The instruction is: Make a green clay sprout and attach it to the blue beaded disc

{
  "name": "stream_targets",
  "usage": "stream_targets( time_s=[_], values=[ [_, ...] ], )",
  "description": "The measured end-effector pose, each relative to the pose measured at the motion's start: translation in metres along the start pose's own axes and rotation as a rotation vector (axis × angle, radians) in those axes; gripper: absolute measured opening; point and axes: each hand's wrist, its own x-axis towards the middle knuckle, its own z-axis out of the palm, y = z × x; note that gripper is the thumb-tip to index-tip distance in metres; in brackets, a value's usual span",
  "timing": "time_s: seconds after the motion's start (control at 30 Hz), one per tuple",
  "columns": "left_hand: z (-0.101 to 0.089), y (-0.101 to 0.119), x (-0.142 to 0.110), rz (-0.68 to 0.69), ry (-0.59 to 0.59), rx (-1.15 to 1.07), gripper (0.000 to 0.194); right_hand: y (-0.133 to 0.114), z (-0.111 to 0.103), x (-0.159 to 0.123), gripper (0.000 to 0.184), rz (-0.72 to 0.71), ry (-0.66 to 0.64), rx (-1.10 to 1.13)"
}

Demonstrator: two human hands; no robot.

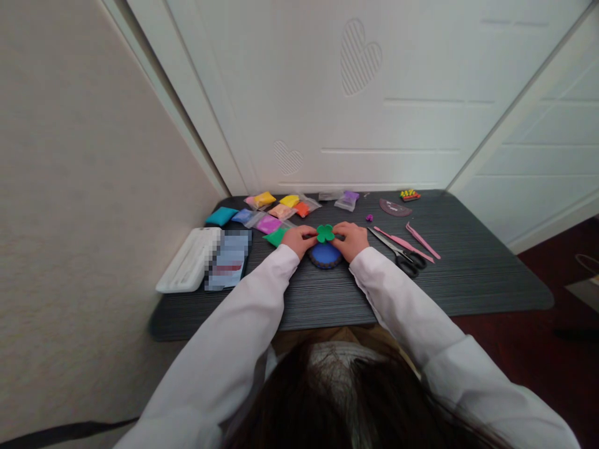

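Note:
A green clover-shaped piece of clay [325, 234] is between my two hands, over the far edge of a round blue disc [326, 254] with a dark, bumpy rim. My left hand [299, 239] is closed, its fingertips at the clover's left side. From the right, my right hand [352, 239] pinches the clover's other edge. Whether the clover rests on the disc or is held just above it, I cannot tell. Close to my left hand lies a bag of green clay [275, 237], partly covered by that hand.
Several bags of coloured clay, including a yellow one [289, 201], lie at the back left. Left are a white case [189, 260] and a phone [230, 260]. Scissors [406, 260], pink tweezers [422, 241], a pink tool [402, 242] and a small purple lump [369, 217] lie right.

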Motion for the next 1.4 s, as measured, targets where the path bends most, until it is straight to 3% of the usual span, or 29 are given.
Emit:
stream_targets(
  time_s=[0.67,0.93,1.03,1.2,1.3,1.4],
  values=[
    [0.001,0.002,0.000,0.007,-0.009,0.060,0.015,-0.005,0.000,-0.001,0.013,-0.007,0.045,0.044],
    [-0.002,0.006,-0.008,-0.041,0.114,-0.008,0.020,0.034,-0.057,-0.006,0.039,0.072,0.259,0.085],
    [-0.003,0.009,-0.010,-0.066,0.195,-0.033,0.018,0.042,-0.060,-0.014,0.031,0.026,0.158,0.067],
    [-0.004,0.014,-0.013,-0.090,0.309,-0.060,0.021,0.040,-0.035,-0.018,0.024,-0.083,-0.079,0.021],
    [-0.005,0.013,-0.015,-0.089,0.339,-0.055,0.021,0.039,-0.029,-0.016,0.018,-0.089,-0.140,-0.006],
    [-0.005,0.011,-0.016,-0.078,0.357,-0.048,0.021,0.037,-0.036,-0.022,0.015,-0.047,-0.140,-0.040]
  ],
)
